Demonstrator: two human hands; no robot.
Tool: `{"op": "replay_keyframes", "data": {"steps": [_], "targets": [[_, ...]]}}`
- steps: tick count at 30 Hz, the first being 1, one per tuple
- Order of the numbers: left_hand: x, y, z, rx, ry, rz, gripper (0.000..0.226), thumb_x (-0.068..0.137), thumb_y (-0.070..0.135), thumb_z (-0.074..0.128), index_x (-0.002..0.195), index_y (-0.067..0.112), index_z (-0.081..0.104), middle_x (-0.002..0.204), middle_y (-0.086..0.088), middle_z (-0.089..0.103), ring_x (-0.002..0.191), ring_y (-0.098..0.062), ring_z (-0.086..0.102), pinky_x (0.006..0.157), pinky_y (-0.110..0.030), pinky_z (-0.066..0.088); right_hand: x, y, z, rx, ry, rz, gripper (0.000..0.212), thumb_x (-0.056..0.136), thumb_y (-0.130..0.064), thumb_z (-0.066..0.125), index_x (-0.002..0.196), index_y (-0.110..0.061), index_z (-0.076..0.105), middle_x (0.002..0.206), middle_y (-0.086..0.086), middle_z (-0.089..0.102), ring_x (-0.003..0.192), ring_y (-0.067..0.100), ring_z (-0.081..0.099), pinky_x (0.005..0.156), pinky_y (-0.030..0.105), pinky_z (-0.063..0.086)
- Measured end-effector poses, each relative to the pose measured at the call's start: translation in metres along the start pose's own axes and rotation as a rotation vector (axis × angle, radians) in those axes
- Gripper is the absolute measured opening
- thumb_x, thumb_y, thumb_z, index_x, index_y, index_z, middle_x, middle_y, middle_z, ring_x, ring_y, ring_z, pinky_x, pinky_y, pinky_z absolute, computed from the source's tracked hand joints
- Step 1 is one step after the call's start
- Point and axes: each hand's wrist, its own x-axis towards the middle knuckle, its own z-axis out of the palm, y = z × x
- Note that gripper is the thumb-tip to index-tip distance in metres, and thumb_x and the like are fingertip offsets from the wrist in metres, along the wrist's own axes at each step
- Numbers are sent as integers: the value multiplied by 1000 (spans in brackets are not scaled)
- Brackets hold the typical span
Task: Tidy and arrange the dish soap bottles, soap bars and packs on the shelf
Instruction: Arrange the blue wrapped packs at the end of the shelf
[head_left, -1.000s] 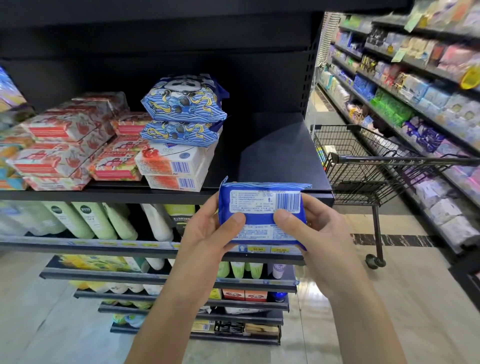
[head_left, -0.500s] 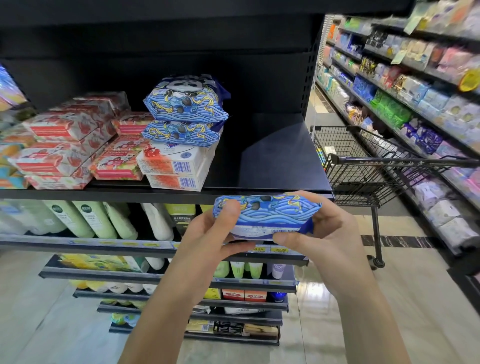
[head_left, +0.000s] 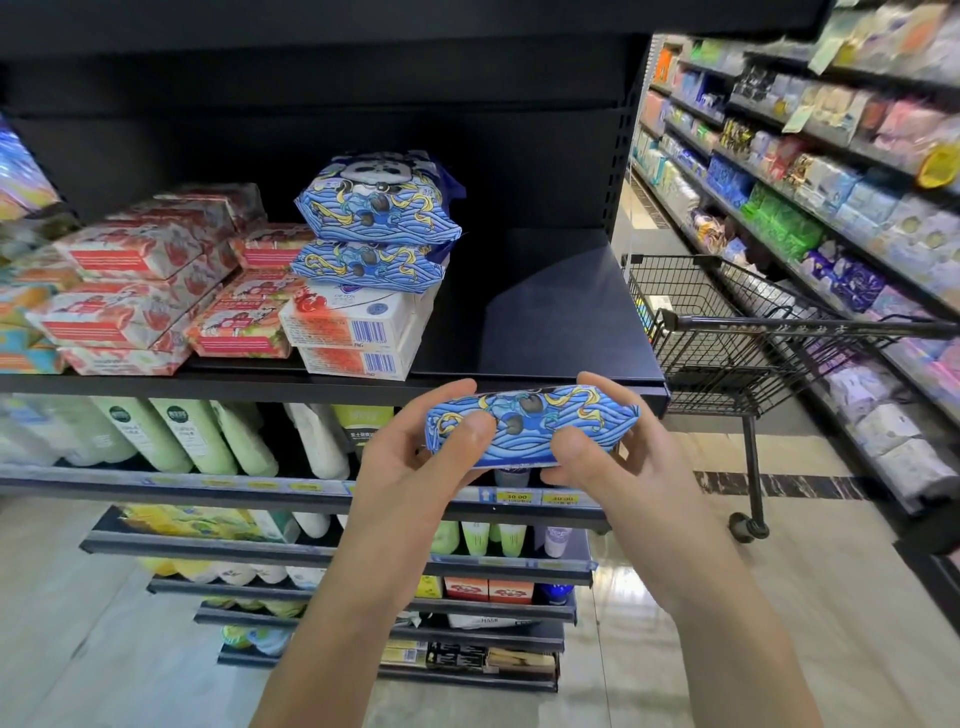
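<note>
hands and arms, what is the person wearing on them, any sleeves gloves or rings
Nothing worn shows. The left hand and right hand are bare: no gloves, no rings on the visible fingers. The left forearm and right forearm have no sleeve, watch or bracelet down to the frame's edge. Thumbnails are short and unpainted.

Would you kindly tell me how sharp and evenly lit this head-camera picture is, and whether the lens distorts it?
Head view, centre: the blue pack is sharp and well lit; head view, right edge: the aisle shelves smear into blur; head view overall: the wide lens bows the black shelf, whose back lies in deep shadow, and the floor shows a soft sheen.
</note>
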Motion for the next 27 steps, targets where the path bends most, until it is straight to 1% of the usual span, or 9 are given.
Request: {"op": "replay_keyframes", "data": {"steps": [4,7,9,13,17,20,23,25,27], "targets": [[-1,-3,0,19,-1,12,57,68,55,77,121,37,71,120,-7,74,111,-24,71,105,-45,52,-2,0,3,75,24,-17,62,74,-36,85,130,-26,60,108,-2,78,100,19,75,88,35,60],[-2,-5,-1,26,-4,39,61,69,56,79,128,48,65,135,3,67,127,-21,62,110,-46,47,-1,4,2,117,34,-34,59,73,-32,82,128,-30,62,109,0,77,100,20,75,86,30,56],[-2,-7,-2,19,6,60,71,69,53,81,136,51,58,141,13,61,134,-20,57,113,-45,44,0,6,2,139,36,-61,62,72,-26,83,130,-30,62,111,2,76,102,24,74,87,33,57],[-1,-5,-1,-69,13,51,87,68,49,80,147,35,48,140,7,63,126,-16,64,105,-38,53,3,7,-2,170,56,-139,71,67,-9,82,133,-25,61,110,-4,75,100,23,75,80,30,60],[1,4,0,-188,10,-36,59,92,49,70,136,12,58,122,-7,74,114,-25,71,89,-33,61,4,4,-10,111,26,-222,82,69,6,88,139,-25,56,117,-2,72,103,20,74,73,29,61],[4,6,2,-165,-28,-33,57,85,41,62,130,6,62,116,-10,76,108,-26,73,86,-33,61,6,2,-12,86,-17,-276,80,76,16,75,143,-22,51,115,-12,71,102,13,73,71,26,60],[9,6,2,-136,-21,-13,51,82,27,68,129,8,61,113,-9,77,102,-21,75,83,-31,62,12,6,-15,-15,-68,-311,84,78,15,76,146,-25,47,121,-13,70,111,13,70,75,25,60],[13,6,1,-123,-6,-6,48,83,21,70,130,11,61,114,-8,77,104,-22,75,84,-31,62,16,10,-16,-190,-49,-389,85,79,6,81,148,-28,46,147,-1,52,131,16,57,86,26,59],[17,6,2,-101,4,7,48,85,19,71,132,12,61,117,-7,76,107,-23,74,87,-33,62,23,14,-20,-524,21,-534,83,79,-11,87,150,-28,47,165,-2,21,150,14,33,100,30,54]]}}
